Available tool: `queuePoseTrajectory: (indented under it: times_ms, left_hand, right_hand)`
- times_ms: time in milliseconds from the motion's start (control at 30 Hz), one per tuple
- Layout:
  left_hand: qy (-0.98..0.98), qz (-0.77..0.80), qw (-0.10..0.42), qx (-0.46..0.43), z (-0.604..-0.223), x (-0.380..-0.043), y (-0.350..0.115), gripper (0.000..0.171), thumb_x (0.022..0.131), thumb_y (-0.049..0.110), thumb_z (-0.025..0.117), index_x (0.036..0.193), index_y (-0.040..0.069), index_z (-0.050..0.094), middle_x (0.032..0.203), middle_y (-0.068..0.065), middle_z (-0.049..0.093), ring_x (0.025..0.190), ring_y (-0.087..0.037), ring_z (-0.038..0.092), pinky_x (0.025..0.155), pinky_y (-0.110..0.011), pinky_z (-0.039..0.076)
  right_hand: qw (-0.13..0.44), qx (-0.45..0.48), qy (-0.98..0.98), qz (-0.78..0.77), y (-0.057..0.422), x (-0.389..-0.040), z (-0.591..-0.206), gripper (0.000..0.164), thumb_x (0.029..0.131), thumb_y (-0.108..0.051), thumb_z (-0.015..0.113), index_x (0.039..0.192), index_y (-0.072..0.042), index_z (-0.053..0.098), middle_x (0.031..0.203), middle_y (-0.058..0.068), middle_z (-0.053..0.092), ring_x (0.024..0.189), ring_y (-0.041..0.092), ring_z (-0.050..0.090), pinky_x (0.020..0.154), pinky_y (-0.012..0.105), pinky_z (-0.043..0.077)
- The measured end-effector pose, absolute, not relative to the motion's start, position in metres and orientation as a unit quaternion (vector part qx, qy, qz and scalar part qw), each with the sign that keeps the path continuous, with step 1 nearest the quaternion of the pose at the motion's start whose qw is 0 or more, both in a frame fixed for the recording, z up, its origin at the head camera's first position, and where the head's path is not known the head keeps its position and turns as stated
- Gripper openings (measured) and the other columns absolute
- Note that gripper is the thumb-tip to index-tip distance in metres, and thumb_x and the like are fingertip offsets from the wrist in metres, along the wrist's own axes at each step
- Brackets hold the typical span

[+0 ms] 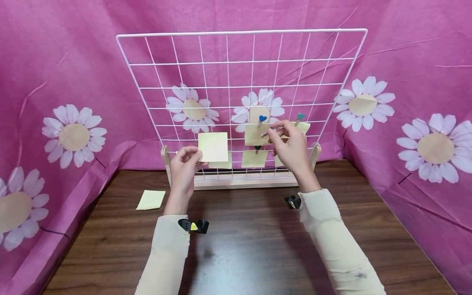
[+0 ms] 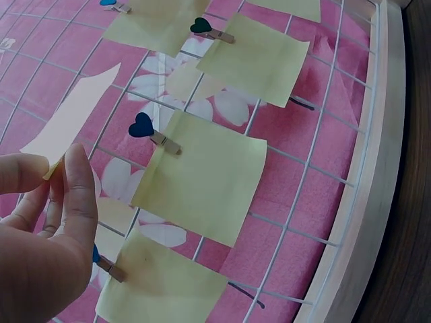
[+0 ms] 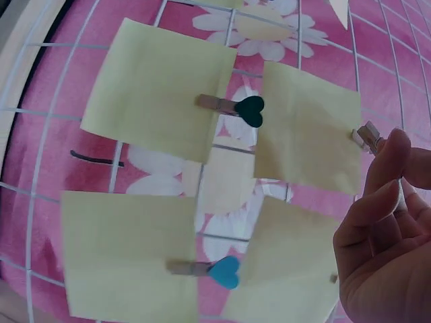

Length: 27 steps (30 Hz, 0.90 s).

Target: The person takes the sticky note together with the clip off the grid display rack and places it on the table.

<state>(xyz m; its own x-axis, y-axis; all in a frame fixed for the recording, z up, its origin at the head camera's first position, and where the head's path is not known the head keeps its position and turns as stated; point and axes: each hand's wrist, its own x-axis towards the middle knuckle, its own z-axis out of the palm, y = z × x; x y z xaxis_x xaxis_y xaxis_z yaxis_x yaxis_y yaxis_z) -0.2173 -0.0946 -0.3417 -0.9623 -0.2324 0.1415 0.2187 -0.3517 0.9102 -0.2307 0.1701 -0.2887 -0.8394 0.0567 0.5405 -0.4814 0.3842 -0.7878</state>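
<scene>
The likeliest trouble, as I judge it, is the pale yellow sticky note (image 1: 213,147) slipping or ending up crooked, because the left hand (image 1: 185,168) pinches it only near its lower left corner and the rest of the sheet is unsupported. The small wooden clothespin (image 3: 368,136) could also spring away or drop, since the right hand (image 1: 293,147) has it just by thumb and fingertips; and that hand works so near the hanging notes (image 1: 252,160) that a brush of the knuckles might shift one. Both hands are closed in a fingertip pinch, the left on paper, the right on the clothespin; whether the pin's jaws are parted I cannot tell. The sticky note is up in front of the lower left part of the white wire grid (image 1: 241,31), overlapping a hanging note behind it in the head view. It is square, thin and looks blank, facing the head camera almost squarely; from the left wrist it appears as a narrow, pale sheet with a slight curl toward its far corner. Heart-topped clips, such as the blue one (image 1: 262,119), hold other notes on the grid, and a loose note (image 1: 150,200) lies on the wood-grain counter (image 1: 239,254), left of the left forearm.
</scene>
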Motion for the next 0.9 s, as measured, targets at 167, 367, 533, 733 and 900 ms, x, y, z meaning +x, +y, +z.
queuePoseTrajectory:
  times_ms: [167, 367, 533, 733, 900]
  left_hand:
    - [-0.543, -0.827, 0.145, 0.001, -0.344, -0.214, -0.1, 0.011, 0.095, -0.007, 0.062, 0.095, 0.004, 0.063, 0.089, -0.004, 0.056, 0.075, -0.013, 0.06, 0.074, -0.035, 0.064]
    - [-0.555, -0.82, 0.142, 0.012, -0.35, -0.21, -0.108, 0.007, 0.096, -0.006, 0.062, 0.1, 0.0, 0.062, 0.093, -0.005, 0.054, 0.079, -0.013, 0.06, 0.077, -0.035, 0.063]
    - [-0.556, -0.818, 0.144, 0.023, -0.353, -0.208, -0.114, 0.01, 0.096, -0.007, 0.061, 0.097, 0.003, 0.063, 0.092, -0.004, 0.056, 0.082, -0.014, 0.06, 0.074, -0.031, 0.063]
    - [-0.547, -0.822, 0.15, 0.037, -0.36, -0.204, -0.12, 0.011, 0.095, -0.008, 0.062, 0.096, 0.003, 0.063, 0.086, -0.003, 0.054, 0.082, -0.013, 0.058, 0.071, -0.029, 0.063]
    - [-0.544, -0.823, 0.158, 0.043, -0.363, -0.202, -0.127, 0.01, 0.095, -0.007, 0.062, 0.095, 0.003, 0.063, 0.084, -0.003, 0.053, 0.078, -0.011, 0.057, 0.071, -0.029, 0.063]
  right_hand:
    - [0.25, 0.133, -0.788, 0.546, 0.177, -0.228, -0.299, 0.017, 0.099, -0.01, 0.066, 0.108, 0.004, 0.065, 0.078, 0.026, 0.065, 0.044, 0.026, 0.059, 0.038, 0.019, 0.044]
    - [0.248, 0.11, -0.799, 0.537, 0.188, -0.224, -0.309, 0.019, 0.099, -0.014, 0.067, 0.109, 0.002, 0.066, 0.078, 0.022, 0.068, 0.044, 0.02, 0.06, 0.037, 0.019, 0.044]
    - [0.237, 0.102, -0.796, 0.548, 0.198, -0.22, -0.315, 0.021, 0.101, -0.015, 0.065, 0.111, 0.003, 0.064, 0.083, 0.027, 0.068, 0.045, 0.02, 0.059, 0.039, 0.02, 0.047]
    - [0.239, 0.097, -0.804, 0.536, 0.213, -0.217, -0.322, 0.022, 0.101, -0.014, 0.064, 0.113, 0.005, 0.065, 0.084, 0.027, 0.069, 0.045, 0.016, 0.059, 0.039, 0.02, 0.047]
    - [0.251, 0.091, -0.805, 0.53, 0.226, -0.214, -0.325, 0.023, 0.101, -0.012, 0.064, 0.116, 0.005, 0.065, 0.086, 0.027, 0.069, 0.044, 0.014, 0.059, 0.039, 0.022, 0.05]
